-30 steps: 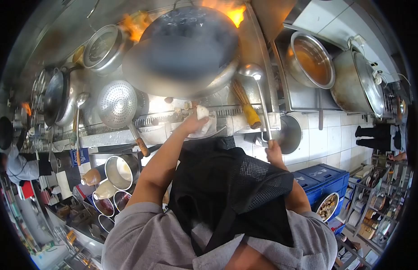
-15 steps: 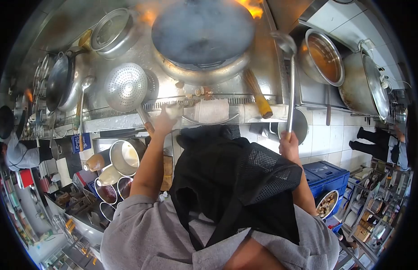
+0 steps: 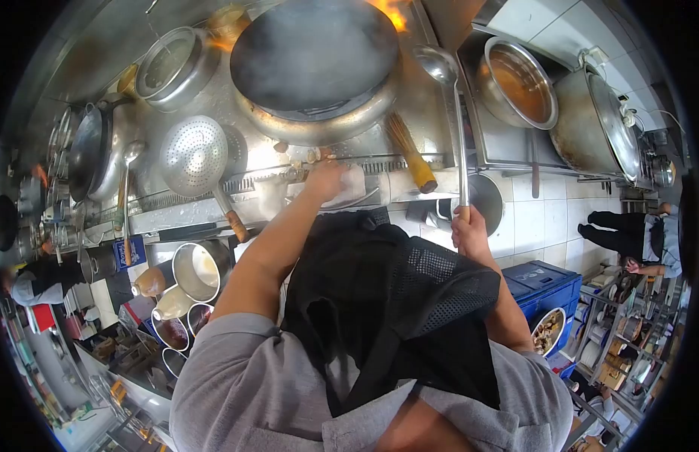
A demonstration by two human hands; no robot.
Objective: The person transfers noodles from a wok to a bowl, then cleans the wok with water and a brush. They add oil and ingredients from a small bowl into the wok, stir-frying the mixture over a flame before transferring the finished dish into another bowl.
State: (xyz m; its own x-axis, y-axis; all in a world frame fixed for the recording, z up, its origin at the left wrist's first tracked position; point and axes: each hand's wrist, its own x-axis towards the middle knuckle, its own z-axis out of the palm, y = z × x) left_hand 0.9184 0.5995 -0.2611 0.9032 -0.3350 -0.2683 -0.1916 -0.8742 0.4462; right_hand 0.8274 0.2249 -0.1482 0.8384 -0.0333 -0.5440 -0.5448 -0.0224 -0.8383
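Observation:
A ladle (image 3: 460, 128) stands with its bowl toward the stove, and my right hand (image 3: 471, 230) is closed round the lower end of its handle. My left hand (image 3: 325, 181) is at the folded white cloth (image 3: 352, 185) on the stove's front rail, its fingers curled against the cloth and partly hidden. Ahead of both hands a dark wok (image 3: 313, 60) smokes on the burner ring, with flame behind it. A bamboo brush (image 3: 411, 154) with a yellow handle lies between the wok and the ladle. Left of the wok is a perforated strainer (image 3: 193, 157) with a wooden grip.
A metal bowl of brown liquid (image 3: 519, 83) and a large lidded pot (image 3: 590, 124) stand at the right. White containers (image 3: 197, 271) are at lower left. A blue crate (image 3: 541, 290) is by my right elbow. Other people are at both sides.
My left hand has moved right along the rail, from beside the strainer's handle to the folded cloth. My right hand still holds the ladle. The whole view has shifted slightly left.

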